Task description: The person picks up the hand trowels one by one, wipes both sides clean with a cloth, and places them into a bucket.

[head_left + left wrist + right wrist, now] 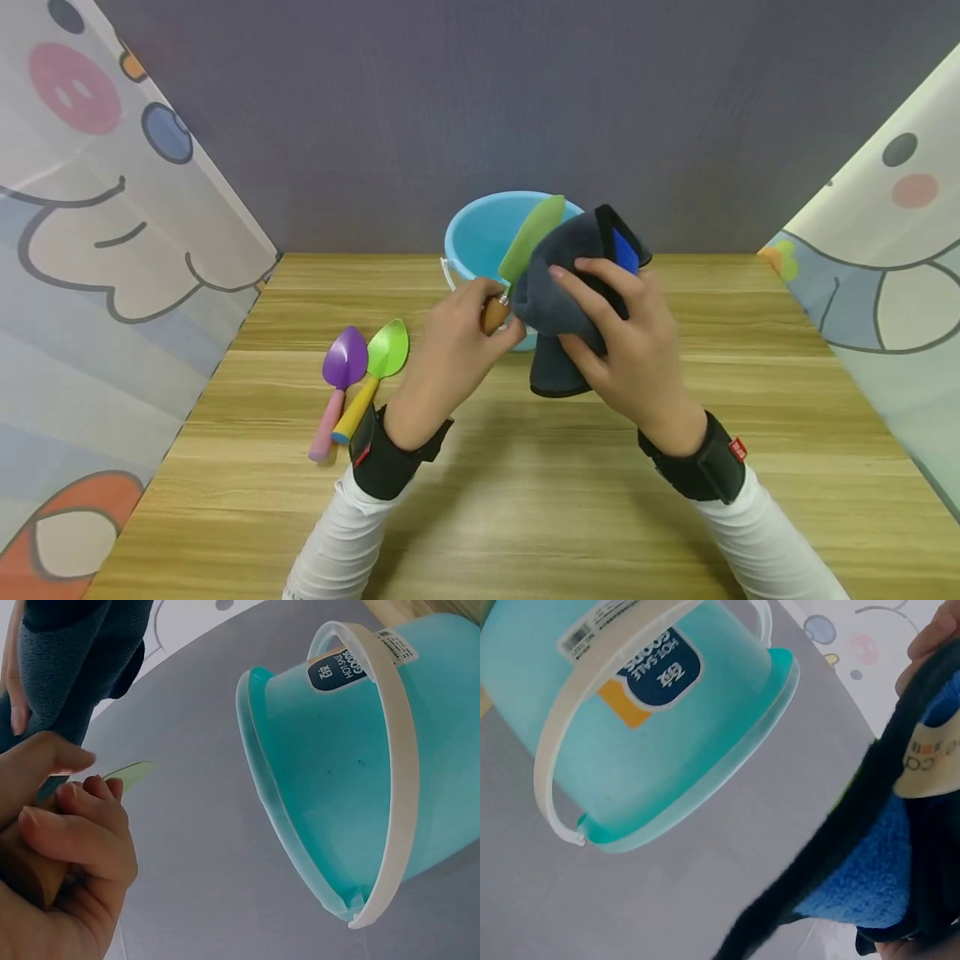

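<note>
Forearms (337,537) angled inward over the table (525,517), the left hand (454,340) grips a trowel (519,260) by its wooden handle (495,315), the right hand (632,346) clutches a grey cloth (557,292) beside the green blade (534,235), and a blue bucket (480,237) stands just beyond.

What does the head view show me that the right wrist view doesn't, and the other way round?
Only the head view: the purple trowel and bright-green trowel lying on the table, and the wooden handle held in the left hand.
Only the right wrist view: a pale printed tag against the cloth, and legible lettering on the bucket.
Both: the bucket, and the cloth with its blue side.
</note>
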`<state>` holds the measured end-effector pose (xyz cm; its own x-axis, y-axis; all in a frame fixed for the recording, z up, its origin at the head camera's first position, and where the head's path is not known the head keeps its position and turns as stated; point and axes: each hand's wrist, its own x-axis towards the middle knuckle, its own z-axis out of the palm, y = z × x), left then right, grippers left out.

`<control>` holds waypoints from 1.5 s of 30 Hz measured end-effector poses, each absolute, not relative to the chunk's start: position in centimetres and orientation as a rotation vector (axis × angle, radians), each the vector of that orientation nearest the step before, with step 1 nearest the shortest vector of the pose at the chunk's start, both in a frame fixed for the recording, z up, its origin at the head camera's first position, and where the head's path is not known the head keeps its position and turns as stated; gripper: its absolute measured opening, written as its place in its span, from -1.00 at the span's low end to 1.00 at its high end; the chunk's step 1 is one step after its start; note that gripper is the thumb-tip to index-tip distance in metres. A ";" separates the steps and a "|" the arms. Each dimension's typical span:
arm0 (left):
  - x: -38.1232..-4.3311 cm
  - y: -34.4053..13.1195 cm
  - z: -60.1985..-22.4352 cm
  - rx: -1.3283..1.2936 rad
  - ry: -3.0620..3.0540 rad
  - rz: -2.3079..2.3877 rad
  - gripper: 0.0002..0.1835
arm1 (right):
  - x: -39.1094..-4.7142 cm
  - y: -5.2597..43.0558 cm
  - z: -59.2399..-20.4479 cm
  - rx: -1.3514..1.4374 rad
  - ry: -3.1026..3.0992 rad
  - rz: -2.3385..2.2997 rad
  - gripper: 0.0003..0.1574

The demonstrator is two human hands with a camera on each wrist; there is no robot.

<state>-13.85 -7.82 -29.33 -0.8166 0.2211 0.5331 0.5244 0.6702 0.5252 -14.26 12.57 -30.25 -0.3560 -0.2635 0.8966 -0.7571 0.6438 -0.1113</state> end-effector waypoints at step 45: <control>-14.0 -7.8 -30.0 -0.841 -2.195 -0.653 -0.73 | -14.5 12.1 -31.1 0.816 -1.942 0.636 -0.49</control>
